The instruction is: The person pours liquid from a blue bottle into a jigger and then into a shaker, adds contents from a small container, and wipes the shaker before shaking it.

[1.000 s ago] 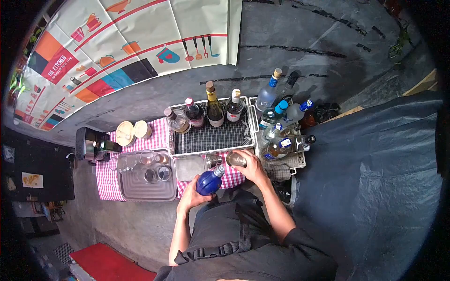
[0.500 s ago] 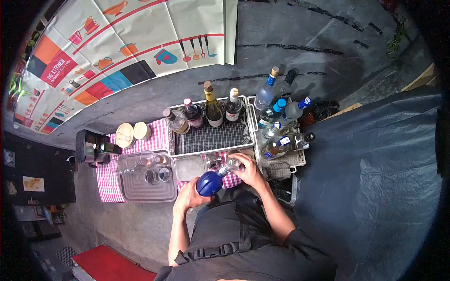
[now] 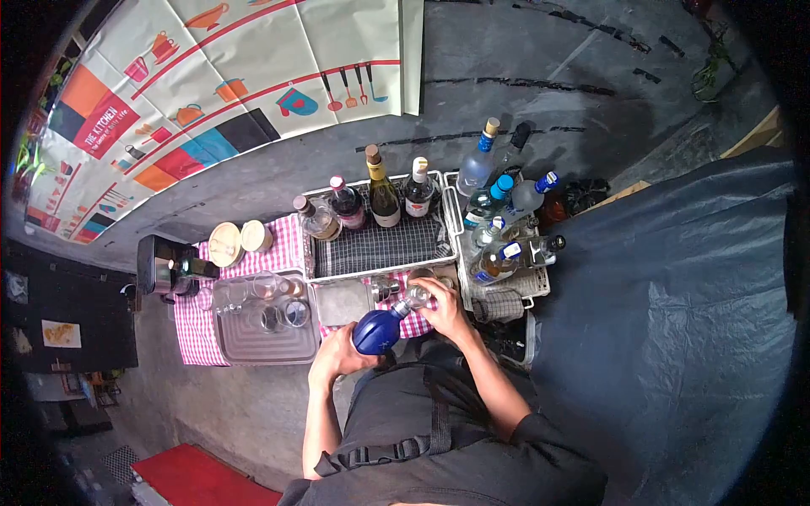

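The left hand (image 3: pixel 336 354) is curled around the body of a dark blue bottle (image 3: pixel 376 332), which is tilted, its silvery neck pointing to the far right. The bottle lies in front of the person's torso, at the near edge of the pink-and-white checked cloth (image 3: pixel 196 327). The right hand (image 3: pixel 444 314) is partly closed, its fingers around a small clear glass (image 3: pixel 418 294) at the bottle's mouth; whether glass and mouth touch is hard to tell.

Just beyond the hands, a shiny metal cup (image 3: pixel 386 290) stands beside a pale square slab (image 3: pixel 343 304). Left of that, a ridged grey tray (image 3: pixel 266 347) holds several clear glasses (image 3: pixel 295 312). On the far side, a white wire basket (image 3: pixel 380 271) carries four upright bottles (image 3: pixel 386 205) along its far part. To its right, more bottles (image 3: pixel 496 263) crowd a second wire basket (image 3: pixel 540 287). Two round tubs (image 3: pixel 225 244) sit at the far left, near a black appliance (image 3: pixel 155 263).
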Demonstrator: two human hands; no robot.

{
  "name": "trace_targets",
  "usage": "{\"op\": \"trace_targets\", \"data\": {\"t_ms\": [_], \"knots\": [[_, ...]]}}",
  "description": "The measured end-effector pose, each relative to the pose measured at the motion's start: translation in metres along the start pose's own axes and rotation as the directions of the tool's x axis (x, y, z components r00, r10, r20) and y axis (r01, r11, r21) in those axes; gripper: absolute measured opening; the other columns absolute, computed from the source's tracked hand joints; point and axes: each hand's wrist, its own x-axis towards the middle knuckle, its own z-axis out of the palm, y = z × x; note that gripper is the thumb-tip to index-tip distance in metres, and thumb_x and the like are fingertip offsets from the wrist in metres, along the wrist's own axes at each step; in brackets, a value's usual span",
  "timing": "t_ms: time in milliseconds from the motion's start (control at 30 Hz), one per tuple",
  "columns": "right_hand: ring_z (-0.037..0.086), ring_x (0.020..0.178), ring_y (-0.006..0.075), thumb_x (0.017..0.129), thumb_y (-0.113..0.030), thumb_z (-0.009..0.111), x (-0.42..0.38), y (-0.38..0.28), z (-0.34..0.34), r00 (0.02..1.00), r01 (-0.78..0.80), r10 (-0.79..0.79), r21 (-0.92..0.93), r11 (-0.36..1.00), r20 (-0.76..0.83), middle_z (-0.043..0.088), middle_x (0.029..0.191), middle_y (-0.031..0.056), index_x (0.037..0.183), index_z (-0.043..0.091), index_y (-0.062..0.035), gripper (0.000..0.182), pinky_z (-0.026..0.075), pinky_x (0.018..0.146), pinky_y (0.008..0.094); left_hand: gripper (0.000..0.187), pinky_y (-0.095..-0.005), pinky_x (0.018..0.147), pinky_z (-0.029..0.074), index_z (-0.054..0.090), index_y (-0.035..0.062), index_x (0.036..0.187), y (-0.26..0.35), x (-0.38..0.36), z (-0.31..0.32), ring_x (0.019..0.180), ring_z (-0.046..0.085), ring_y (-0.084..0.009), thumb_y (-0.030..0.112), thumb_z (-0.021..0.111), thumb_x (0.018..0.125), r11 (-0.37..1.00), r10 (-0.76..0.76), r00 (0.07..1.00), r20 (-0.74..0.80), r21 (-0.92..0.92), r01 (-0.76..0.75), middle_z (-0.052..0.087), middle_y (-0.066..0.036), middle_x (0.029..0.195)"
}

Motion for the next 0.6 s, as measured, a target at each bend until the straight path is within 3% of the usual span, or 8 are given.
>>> {"op": "trace_targets", "data": {"t_ms": [600], "knots": [[0.064, 0.122, 0.0344, 0.070, 0.013, 0.061, -0.004, -0.005, -0.001, 0.998, -0.033, 0.033, -0.001, 0.999, 0.046, 0.068, 0.127, 0.0175, 0.125, 0.066, -0.0027, 0.057, 0.051, 0.107, 0.0401, 0.075, -0.0417, 0.093, 0.058, 0.071, -0.0011, 0.116, -0.005, 0.001, -0.001, 0.102, 0.074, -0.0320, 0.040, 0.089, 0.056, 0.999, -0.029, 0.997, 0.073, 0.022, 0.028, 0.075, -0.024, 0.107]]}}
